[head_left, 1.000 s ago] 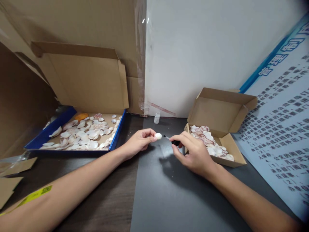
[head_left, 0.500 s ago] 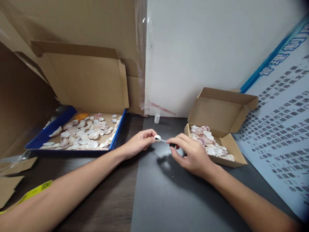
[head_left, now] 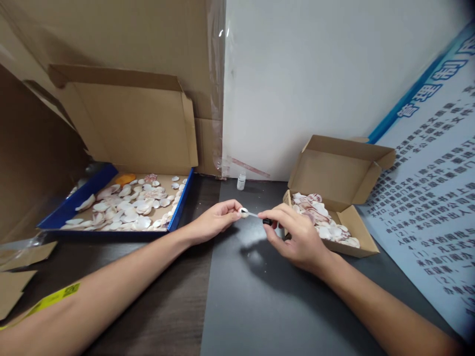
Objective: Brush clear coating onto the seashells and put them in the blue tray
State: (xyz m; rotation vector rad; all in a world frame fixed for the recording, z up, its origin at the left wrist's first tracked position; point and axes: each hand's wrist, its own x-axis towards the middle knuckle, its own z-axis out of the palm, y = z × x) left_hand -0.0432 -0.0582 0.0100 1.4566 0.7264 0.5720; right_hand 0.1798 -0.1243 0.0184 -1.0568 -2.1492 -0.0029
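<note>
Between the thumb and fingertips of my left hand (head_left: 221, 217) is a small white seashell (head_left: 244, 212), its hollow dark in the middle. My right hand (head_left: 295, 230) pinches a black-capped brush (head_left: 267, 221), whose thin pale stem points left. The stem's tip is at the shell's right rim or just inside it; I cannot tell which. Both hands are raised over the grey mat (head_left: 245, 301). Beyond them stands a small clear bottle (head_left: 241, 181) with a white label, upright near the wall.
At the left, a blue-sided cardboard box (head_left: 180, 200) with its lid up holds many loose shells. A smaller cardboard box (head_left: 365, 230), also open, holds shells behind my right hand. A printed sheet (head_left: 426, 198) leans at the right. Cardboard pieces (head_left: 15, 287) lie at the left edge.
The shell has turned slightly and shifted a little to the right in my left hand's fingers. The brush and my right hand have moved slightly right.
</note>
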